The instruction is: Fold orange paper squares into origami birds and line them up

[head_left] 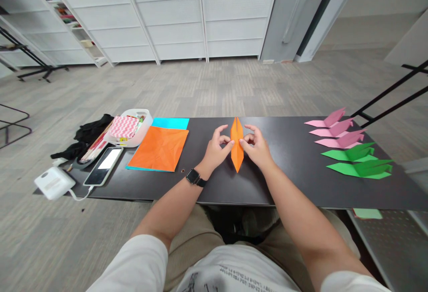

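The folded paper, right of the stack, should be light, crease-prone, best held by its edges, where half-curled left hand and right hand rest thumbs, pinch unclear.

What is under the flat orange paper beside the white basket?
Blue paper shows under the orange paper, beyond its far edge and as a thin line along its near edge. The rest is covered, so the number of sheets cannot be seen.
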A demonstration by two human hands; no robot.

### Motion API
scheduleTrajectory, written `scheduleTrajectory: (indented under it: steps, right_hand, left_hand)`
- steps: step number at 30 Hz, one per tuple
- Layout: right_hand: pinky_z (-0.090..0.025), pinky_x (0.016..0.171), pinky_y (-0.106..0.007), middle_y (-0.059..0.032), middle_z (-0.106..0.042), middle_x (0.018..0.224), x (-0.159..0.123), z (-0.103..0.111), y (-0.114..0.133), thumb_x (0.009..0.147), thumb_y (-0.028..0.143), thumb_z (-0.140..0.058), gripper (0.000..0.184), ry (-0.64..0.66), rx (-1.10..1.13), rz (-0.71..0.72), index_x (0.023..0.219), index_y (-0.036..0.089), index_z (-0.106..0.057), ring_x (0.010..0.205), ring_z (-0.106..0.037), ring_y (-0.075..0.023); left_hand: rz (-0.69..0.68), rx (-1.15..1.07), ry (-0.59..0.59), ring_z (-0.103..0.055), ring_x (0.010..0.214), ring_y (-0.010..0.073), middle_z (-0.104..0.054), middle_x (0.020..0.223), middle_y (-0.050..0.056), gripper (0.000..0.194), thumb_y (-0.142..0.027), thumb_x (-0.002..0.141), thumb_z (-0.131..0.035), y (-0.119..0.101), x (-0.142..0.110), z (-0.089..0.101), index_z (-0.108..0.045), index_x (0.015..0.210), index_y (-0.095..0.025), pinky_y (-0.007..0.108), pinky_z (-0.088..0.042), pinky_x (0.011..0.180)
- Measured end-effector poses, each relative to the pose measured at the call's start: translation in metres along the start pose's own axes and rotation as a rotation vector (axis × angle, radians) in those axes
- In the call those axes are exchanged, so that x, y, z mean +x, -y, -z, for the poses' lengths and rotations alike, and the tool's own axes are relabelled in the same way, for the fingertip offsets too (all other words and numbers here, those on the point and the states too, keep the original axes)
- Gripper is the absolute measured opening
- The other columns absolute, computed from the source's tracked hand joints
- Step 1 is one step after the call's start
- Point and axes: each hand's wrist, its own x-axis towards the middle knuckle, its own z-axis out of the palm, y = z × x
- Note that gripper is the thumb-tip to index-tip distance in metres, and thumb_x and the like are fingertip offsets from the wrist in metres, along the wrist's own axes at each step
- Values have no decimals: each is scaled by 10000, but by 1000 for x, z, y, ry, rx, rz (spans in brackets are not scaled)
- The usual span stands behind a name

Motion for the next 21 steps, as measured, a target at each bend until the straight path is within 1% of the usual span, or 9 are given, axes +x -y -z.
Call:
scheduleTrajectory:
  steps: [3, 5, 7, 9, 11, 14, 16, 18, 21]
  right_hand:
    - [-509, 726, -351, 60, -637, 739, -2, 3, -6, 924, 324, -641, 451, 38, -193, 0, 1353, 280, -510, 663, -619, -181]
    - [-497, 708, -343, 43, -675, 756, -2, 6, -9, 924, 305, -618, 357, 89, -289, 7, 1272, 274, -546, 664, -639, -186]
    - [-482, 697, -336, 27, -700, 778, -3, 9, -13, 929, 286, -595, 243, 157, -388, 26, 1171, 272, -585, 674, -652, -191]
    - [-468, 689, -330, 14, -712, 795, -2, 11, -16, 932, 270, -587, 177, 221, -491, 53, 1105, 271, -623, 694, -659, -198]
    - [-458, 681, -324, 6, -715, 797, -1, 13, -19, 930, 254, -602, 160, 274, -572, 72, 1076, 271, -665, 706, -657, -202]
    - [-462, 710, -329, -12, -709, 824, 1, 15, -24, 917, 230, -655, 127, 343, -666, 97, 1014, 266, -729, 758, -651, -206]
    - [-479, 764, -346, -35, -706, 896, 1, 17, -28, 918, 230, -689, 106, 356, -714, 121, 982, 266, -765, 844, -655, -218]
    - [-495, 837, -379, -56, -710, 1005, 2, 19, -31, 921, 232, -714, 107, 338, -737, 160, 983, 274, -791, 950, -650, -241]
    - [-499, 913, -426, -57, -728, 1106, 2, 20, -35, 926, 205, -722, 131, 346, -727, 232, 982, 288, -808, 1029, -632, -261]
  left_hand:
    - [28, 153, 58, -736, 850, 164, -746, 868, -30, 348, -248, 978, -653, 0, 1, 2, -556, 1311, -268, 324, -559, 872]
    - [13, 270, 108, -742, 858, 183, -764, 883, -23, 213, -228, 972, -643, 0, 1, 3, -615, 1179, -269, 339, -552, 855]
    - [-20, 396, 147, -732, 868, 197, -771, 895, -19, 131, -215, 965, -647, 2, 2, 3, -653, 1086, -265, 371, -543, 892]
    - [-43, 527, 169, -713, 887, 211, -772, 903, -18, 111, -212, 958, -665, 4, 1, 3, -679, 1053, -266, 418, -522, 960]
    - [-54, 645, 192, -691, 919, 227, -769, 912, -11, 104, -228, 958, -686, 7, 0, 3, -707, 1048, -275, 464, -491, 1013]
    - [-84, 772, 234, -659, 1017, 254, -754, 1033, 30, 80, -272, 960, -716, 10, -2, 4, -748, 1034, -280, 487, -476, 1026]
    - [-129, 817, 264, -636, 1100, 268, -724, 1162, 56, 86, -295, 958, -732, 12, -1, 6, -770, 1032, -274, 475, -483, 1019]
    - [-196, 828, 319, -619, 1169, 273, -708, 1248, 61, 109, -297, 971, -720, 14, 0, 9, -785, 1055, -273, 466, -484, 1032]
    - [-265, 812, 423, -636, 1173, 260, -745, 1219, 48, 170, -262, 1013, -645, 14, 2, 14, -794, 1095, -280, 465, -471, 1063]
